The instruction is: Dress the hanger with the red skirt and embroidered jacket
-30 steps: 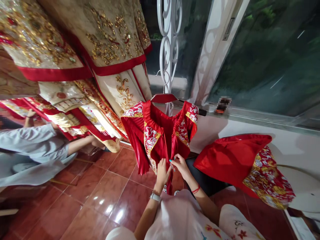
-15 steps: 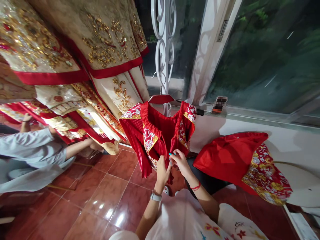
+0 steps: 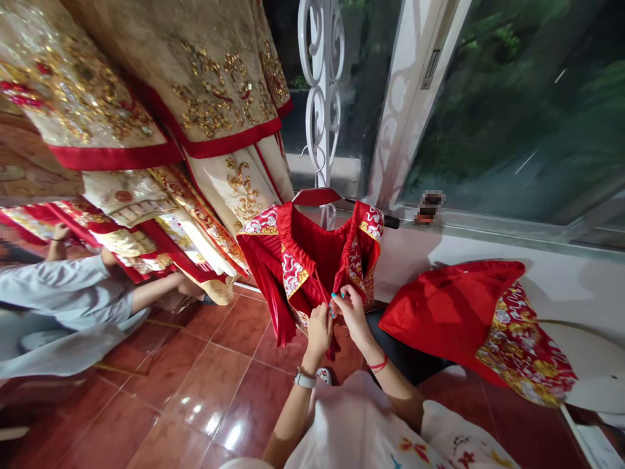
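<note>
A red costume top (image 3: 327, 254) with white-and-gold embroidered panels hangs on a clothes hanger (image 3: 317, 196) in front of me. My left hand (image 3: 319, 331) is closed in a pinch at the lower front of its gathered neckline, around the thin red drawstring. Close beside it, my right hand (image 3: 352, 314) pinches at the same spot, with some fingers raised. Blue nails show on it. The fingertips nearly meet, and the exact lie of the drawstring between them is partly hidden.
Cream-and-gold costumes (image 3: 219, 85) with red hems hang at the left, near a seated person in grey (image 3: 58, 286). To the right, a red embroidered garment (image 3: 439, 312) lies over a dark seat. A white scrollwork post (image 3: 319, 85) stands behind the hanger, beside window panes.
My left hand's fingers have curled in more, and both hands stay together at the neckline. The view has shifted slightly.
</note>
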{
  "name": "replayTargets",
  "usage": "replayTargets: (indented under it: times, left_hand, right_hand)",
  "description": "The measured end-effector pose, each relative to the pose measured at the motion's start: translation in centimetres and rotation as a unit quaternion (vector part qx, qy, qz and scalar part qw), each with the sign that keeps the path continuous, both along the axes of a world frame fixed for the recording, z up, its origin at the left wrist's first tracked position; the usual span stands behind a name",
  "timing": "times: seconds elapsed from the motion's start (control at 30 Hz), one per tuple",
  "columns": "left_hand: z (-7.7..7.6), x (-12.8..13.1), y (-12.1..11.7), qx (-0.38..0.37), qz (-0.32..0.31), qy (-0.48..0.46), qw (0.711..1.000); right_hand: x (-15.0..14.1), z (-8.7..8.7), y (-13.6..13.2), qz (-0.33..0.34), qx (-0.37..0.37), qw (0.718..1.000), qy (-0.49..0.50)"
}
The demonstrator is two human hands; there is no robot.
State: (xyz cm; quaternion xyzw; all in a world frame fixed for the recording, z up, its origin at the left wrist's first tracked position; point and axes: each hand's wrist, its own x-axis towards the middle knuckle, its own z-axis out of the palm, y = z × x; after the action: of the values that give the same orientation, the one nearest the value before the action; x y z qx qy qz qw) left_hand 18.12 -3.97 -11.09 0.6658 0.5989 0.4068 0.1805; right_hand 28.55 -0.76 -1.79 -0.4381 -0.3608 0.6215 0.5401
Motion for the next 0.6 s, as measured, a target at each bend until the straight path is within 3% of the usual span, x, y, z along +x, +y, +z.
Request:
replayTargets:
  times: [0.2, 0.37, 0.5, 0.6]
  left_hand:
    - [0.0, -0.2, 0.2, 0.011, -0.021, -0.076, 0.997]
    - [1.0, -0.3, 0.8, 0.021, -0.023, -0.118, 0.992]
    - [1.7, -0.4, 0.4, -0.007, 0.007, -0.148, 0.989]
    - [1.9, -0.3, -0.4, -0.038, 0.054, -0.177, 0.982]
  right_hand:
    - [-0.6, 3.4, 2.5, -0.030, 0.054, 0.998, 0.005]
    - [-1.6, 5.6, 3.5, -0.041, 0.099, 0.994, 0.003]
    - [-0.7, 5.6, 4.4, -0.006, 0.136, 0.990, -0.039]
    - [0.7, 4.5, 5.8, -0.057, 0.152, 0.980, -0.115]
